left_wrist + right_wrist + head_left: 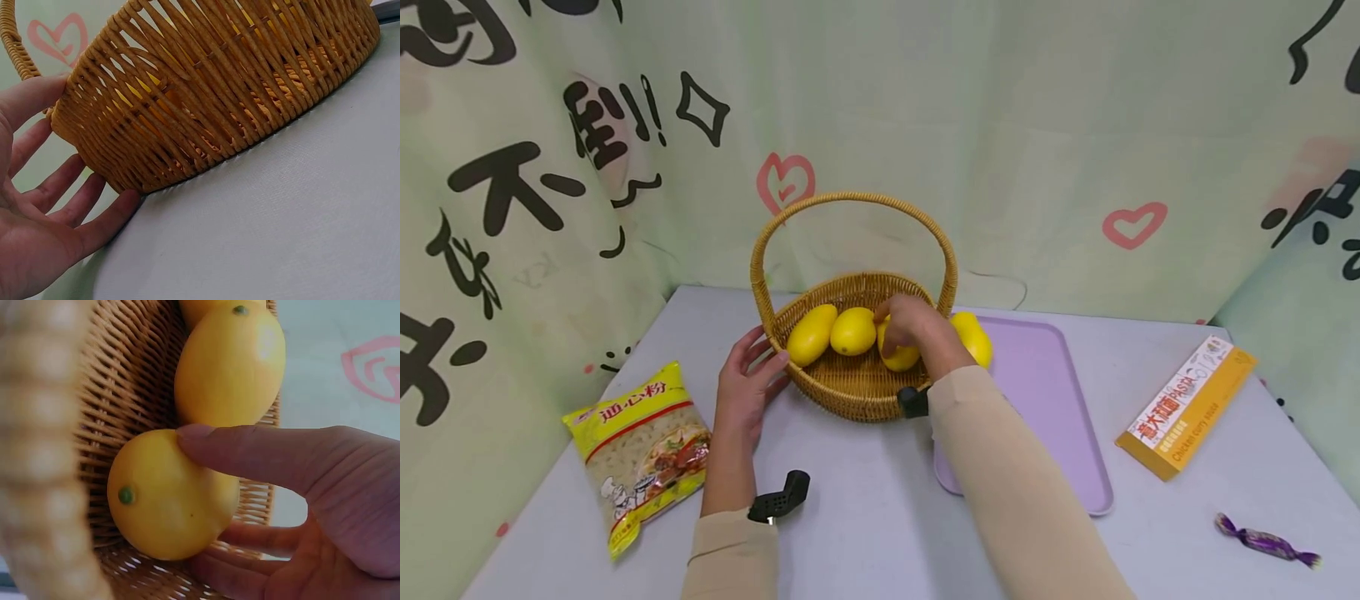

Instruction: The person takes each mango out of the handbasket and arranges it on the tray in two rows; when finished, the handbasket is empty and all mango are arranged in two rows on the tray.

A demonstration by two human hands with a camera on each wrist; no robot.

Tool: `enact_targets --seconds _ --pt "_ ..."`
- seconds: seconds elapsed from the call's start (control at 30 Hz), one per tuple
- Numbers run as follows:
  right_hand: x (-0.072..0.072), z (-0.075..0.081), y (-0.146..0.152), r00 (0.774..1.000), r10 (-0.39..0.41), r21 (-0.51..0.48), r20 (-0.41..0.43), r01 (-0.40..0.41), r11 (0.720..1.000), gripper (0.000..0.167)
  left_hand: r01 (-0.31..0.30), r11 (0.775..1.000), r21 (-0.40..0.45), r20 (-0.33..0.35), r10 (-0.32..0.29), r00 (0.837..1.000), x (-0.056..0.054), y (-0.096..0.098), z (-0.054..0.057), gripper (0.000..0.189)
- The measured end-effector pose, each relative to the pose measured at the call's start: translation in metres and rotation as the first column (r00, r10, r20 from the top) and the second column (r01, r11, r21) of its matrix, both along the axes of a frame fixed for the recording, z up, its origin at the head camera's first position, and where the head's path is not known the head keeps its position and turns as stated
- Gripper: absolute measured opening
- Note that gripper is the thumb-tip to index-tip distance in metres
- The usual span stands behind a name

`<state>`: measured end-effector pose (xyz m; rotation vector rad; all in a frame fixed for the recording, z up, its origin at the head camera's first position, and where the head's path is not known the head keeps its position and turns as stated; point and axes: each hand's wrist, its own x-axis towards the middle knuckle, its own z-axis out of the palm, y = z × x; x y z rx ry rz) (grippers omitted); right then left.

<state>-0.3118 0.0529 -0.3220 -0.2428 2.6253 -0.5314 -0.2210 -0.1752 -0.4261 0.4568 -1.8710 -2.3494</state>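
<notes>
A wicker basket with a tall arched handle stands on the table. Two lemons lie at its left and middle. My right hand reaches inside and grips a third lemon, thumb on top and fingers underneath. At the basket's left end, my left hand holds the rim, its thumb at the edge and the other fingers spread along the woven side. Another lemon shows just right of the basket, by the tray, partly behind my right hand.
A lilac tray lies right of the basket, partly under my right forearm. Farther right are an orange pasta box and a purple wrapped candy. A yellow bag of macaroni lies left of my left forearm. A curtain hangs behind the table.
</notes>
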Motion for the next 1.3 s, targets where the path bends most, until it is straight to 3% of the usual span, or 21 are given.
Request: enact_targets --seconds 0.57,0.9,1.3 --pt "0.004 -0.001 0.006 0.996 -0.074 -0.140 0.050 0.080 0.987 0.060 0.000 1.000 0.006 0.009 0.000 1.000 0.001 0.001 0.001 0.069" --pt "0.013 0.000 0.005 0.996 -0.090 -0.176 0.012 0.091 0.980 0.061 0.006 1.000 0.010 0.005 -0.007 1.000 0.000 0.001 0.002 0.069" --pt "0.013 -0.012 0.013 0.984 -0.146 -0.249 0.106 0.169 0.954 0.066 0.010 1.000 0.018 0.010 -0.010 1.000 0.001 0.001 0.002 0.069"
